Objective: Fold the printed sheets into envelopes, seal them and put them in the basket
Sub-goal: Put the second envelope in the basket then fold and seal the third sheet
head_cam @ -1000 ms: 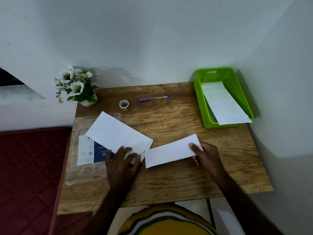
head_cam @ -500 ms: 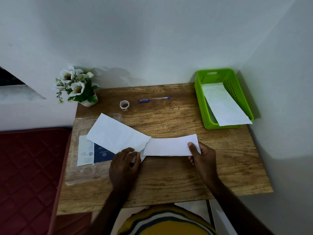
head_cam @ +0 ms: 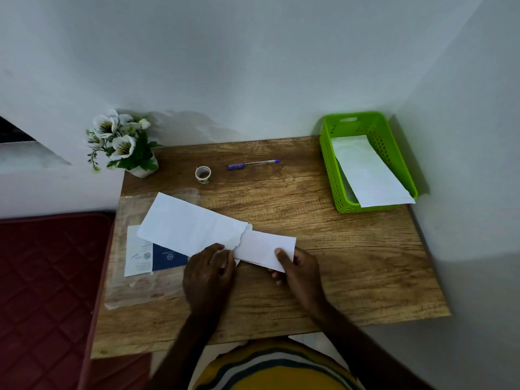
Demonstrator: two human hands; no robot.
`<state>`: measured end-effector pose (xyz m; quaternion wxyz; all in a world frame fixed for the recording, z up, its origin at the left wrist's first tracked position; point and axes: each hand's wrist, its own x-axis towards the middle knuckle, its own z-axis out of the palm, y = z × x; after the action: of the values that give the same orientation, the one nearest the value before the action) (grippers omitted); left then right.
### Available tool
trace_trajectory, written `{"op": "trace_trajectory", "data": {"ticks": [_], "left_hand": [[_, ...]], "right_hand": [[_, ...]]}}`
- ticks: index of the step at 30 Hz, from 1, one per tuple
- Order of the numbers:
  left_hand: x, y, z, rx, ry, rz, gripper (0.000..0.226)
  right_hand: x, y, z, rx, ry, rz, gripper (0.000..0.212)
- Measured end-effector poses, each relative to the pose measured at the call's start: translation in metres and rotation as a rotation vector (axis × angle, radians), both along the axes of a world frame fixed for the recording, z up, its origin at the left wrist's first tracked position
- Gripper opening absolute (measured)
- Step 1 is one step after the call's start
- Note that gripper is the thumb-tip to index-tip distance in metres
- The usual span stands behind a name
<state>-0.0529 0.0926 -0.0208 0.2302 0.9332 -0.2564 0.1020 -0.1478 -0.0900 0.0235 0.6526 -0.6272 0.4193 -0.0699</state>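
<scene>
Low in the centre of the frame the two hands meet over the near half of the table [head_cam: 351, 277]. The right hand [head_cam: 298, 270] has its grip clamped on the right end of the folded sheet [head_cam: 263, 250], thumb on top and fingers beneath. The left hand [head_cam: 209, 273] pinches the lower lip of the open envelope [head_cam: 191, 225], thumb and fingers together on its mouth, holding that edge down.

What the next move depends on: the folded sheet's long axis runs left to right, nearly in line with the envelope's, which climbs toward the upper left. The sheet's left end sits at the ragged mouth of the envelope, apparently just entering it, so the envelope lies left of the right grip. As I judge it, the push goes leftward along that axis from the right hand, the nearer one to the free end.

Farther back, a tape roll [head_cam: 203, 174] and a pen [head_cam: 253, 164] lie near the far edge. At the upper right stands the green basket [head_cam: 329, 170], already holding a white envelope [head_cam: 368, 173], well apart from both hands.
</scene>
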Motion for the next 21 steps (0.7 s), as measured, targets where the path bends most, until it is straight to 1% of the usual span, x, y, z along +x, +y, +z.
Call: {"op": "trace_trajectory", "data": {"ticks": [4,7,11,17,21], "left_hand": [[0.002,0.000,-0.001,-0.014,-0.026,0.015,0.022],[0.002,0.001,-0.002,-0.020,-0.037,0.021,0.021],[0.001,0.002,-0.003,-0.032,-0.051,0.006,0.022],[-0.001,-0.002,0.001,0.017,-0.011,-0.006,0.025],[-0.004,-0.005,0.002,0.012,-0.003,-0.019,0.027]], "right_hand": [[-0.008,-0.013,-0.003,-0.016,0.067,-0.051,0.016],[-0.015,-0.023,-0.007,-0.004,0.086,-0.082,0.013],[-0.009,-0.022,-0.007,-0.004,0.064,-0.044,0.017],[0.017,-0.002,-0.005,-0.022,0.023,0.024,0.018],[0.033,0.010,-0.003,-0.057,0.040,0.081,0.019]]}}
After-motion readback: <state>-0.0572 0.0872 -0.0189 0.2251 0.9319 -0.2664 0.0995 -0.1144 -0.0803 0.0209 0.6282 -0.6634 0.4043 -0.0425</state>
